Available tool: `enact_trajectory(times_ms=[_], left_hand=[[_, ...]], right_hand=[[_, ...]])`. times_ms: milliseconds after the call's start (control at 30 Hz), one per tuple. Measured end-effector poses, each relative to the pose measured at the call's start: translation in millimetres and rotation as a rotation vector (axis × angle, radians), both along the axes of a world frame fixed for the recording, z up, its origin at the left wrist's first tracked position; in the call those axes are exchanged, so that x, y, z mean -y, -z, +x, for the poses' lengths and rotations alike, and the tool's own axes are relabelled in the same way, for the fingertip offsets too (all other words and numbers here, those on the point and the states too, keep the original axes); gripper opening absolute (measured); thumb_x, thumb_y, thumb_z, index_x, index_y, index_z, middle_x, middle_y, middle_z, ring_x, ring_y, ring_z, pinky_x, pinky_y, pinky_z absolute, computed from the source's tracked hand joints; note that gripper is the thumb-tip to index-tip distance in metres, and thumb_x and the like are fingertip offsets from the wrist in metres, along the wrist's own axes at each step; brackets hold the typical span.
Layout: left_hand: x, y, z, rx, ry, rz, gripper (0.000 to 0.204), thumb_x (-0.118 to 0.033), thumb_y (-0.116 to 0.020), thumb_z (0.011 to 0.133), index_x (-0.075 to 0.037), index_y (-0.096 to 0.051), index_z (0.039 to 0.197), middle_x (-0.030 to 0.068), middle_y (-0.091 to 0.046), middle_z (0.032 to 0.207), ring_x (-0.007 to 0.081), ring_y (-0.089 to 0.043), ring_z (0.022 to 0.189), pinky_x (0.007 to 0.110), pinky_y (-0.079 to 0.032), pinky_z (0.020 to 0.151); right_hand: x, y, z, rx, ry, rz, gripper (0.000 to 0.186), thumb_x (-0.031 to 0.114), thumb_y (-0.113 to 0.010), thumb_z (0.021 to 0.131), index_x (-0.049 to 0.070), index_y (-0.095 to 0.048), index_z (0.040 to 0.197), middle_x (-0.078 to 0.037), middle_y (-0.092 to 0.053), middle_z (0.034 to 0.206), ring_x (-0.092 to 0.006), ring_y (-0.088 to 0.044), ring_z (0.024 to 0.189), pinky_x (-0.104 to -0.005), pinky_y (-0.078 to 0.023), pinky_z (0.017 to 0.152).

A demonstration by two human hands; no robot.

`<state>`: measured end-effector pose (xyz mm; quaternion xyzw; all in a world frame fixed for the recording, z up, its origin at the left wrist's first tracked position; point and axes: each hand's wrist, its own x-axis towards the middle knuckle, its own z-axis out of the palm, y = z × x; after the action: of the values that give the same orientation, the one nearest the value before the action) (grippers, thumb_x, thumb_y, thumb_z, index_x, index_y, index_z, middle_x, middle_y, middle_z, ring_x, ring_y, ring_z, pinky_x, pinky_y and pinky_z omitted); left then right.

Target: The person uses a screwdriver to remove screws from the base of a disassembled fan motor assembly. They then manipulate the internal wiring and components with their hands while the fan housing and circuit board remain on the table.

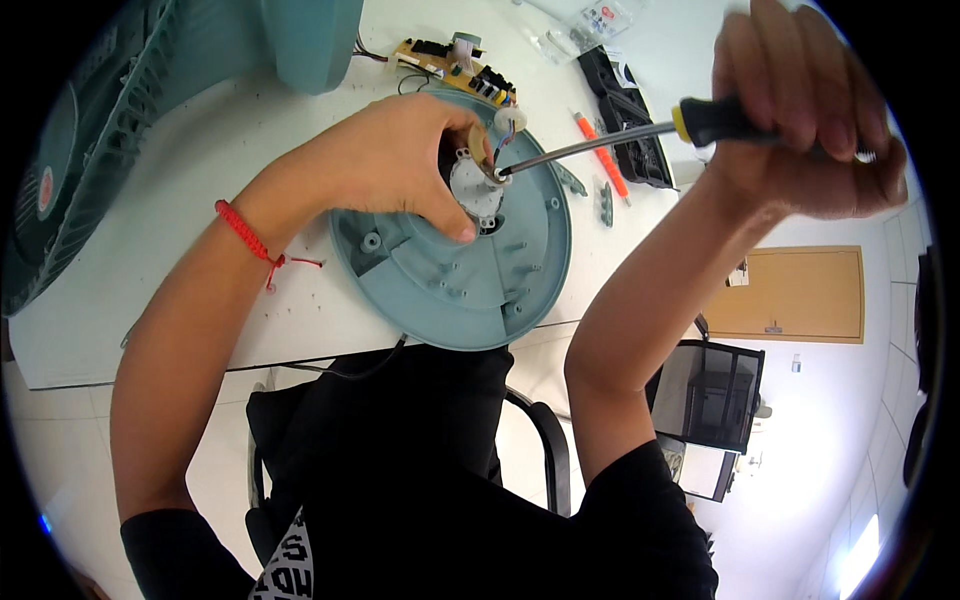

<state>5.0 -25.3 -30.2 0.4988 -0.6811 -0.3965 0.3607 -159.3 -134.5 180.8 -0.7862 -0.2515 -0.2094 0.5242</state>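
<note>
My left hand [395, 150] is wrapped round a small round white motor [472, 192], thumb on its near side and fingers on the far side. The motor sits over the middle of a round grey-green plastic base [420, 305] with several upright posts. A screwdriver [590, 141] with a long metal shaft and a black and yellow handle is in my right hand [800, 100], raised at the upper right. Its shaft slants down to the left, and the tip meets the motor's right edge beside a yellowish piece [480, 148]. The exact contact point is too small to tell.
Beyond the base lies a circuit board [455, 72] with wires. An orange pen-like tool [602, 158], a black case [630, 125] and a small grey-green part [607, 204] lie to the right. A large grey-green housing [225, 50] stands at left. A black cable [350, 375] hangs at the front edge.
</note>
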Motion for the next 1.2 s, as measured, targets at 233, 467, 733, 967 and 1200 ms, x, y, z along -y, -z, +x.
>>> enact_trajectory(times_ms=[233,467,733,967,1200], left_hand=[[-2,3,-5,0.001,-0.047,-0.083,0.057,-0.023,-0.091,0.055,-0.006,-0.067,0.103,0.0048,-0.065,0.090,0.0196,-0.059,0.084,0.031,-0.048,0.081],[-1,3,-4,-0.008,-0.030,-0.082,0.057,-0.025,-0.091,0.054,-0.007,-0.068,0.103,0.0044,-0.063,0.088,0.0197,-0.058,0.082,0.031,-0.047,0.078],[-1,-1,-1,-0.020,0.013,0.012,0.064,-0.027,-0.092,0.051,-0.005,-0.072,0.108,0.0062,-0.064,0.089,0.0204,-0.060,0.083,0.032,-0.048,0.078],[1,8,1,-0.026,0.014,-0.008,0.065,-0.028,-0.092,0.050,-0.004,-0.073,0.108,0.0077,-0.066,0.091,0.0210,-0.063,0.086,0.033,-0.050,0.079],[2,-5,-5,0.088,0.010,0.014,0.067,-0.031,-0.094,0.048,-0.004,-0.072,0.106,0.0083,-0.066,0.093,0.0226,-0.063,0.086,0.033,-0.050,0.079]], right_hand=[[-3,12,12,-0.302,-0.431,0.296,0.032,0.015,-0.035,0.110,0.005,-0.062,0.094,-0.006,-0.054,0.064,-0.0152,-0.052,0.048,-0.0262,-0.047,0.042],[-53,35,5,0.280,0.589,0.232,0.028,0.026,-0.045,0.107,0.010,-0.057,0.088,0.000,-0.050,0.068,-0.0096,-0.042,0.044,-0.0257,-0.039,0.037],[10,5,9,-0.337,-0.274,0.345,0.025,0.020,-0.049,0.102,0.012,-0.053,0.079,0.002,-0.050,0.056,-0.0106,-0.045,0.039,-0.0247,-0.043,0.039],[-55,19,-7,-0.016,0.531,0.285,0.031,0.025,-0.043,0.100,0.011,-0.058,0.077,0.001,-0.055,0.058,-0.0089,-0.050,0.044,-0.0225,-0.041,0.046],[20,6,15,-0.427,-0.993,0.199,0.021,0.033,-0.080,0.091,0.014,-0.075,0.084,-0.002,-0.074,0.080,-0.0112,-0.070,0.062,-0.0181,-0.056,0.059]])
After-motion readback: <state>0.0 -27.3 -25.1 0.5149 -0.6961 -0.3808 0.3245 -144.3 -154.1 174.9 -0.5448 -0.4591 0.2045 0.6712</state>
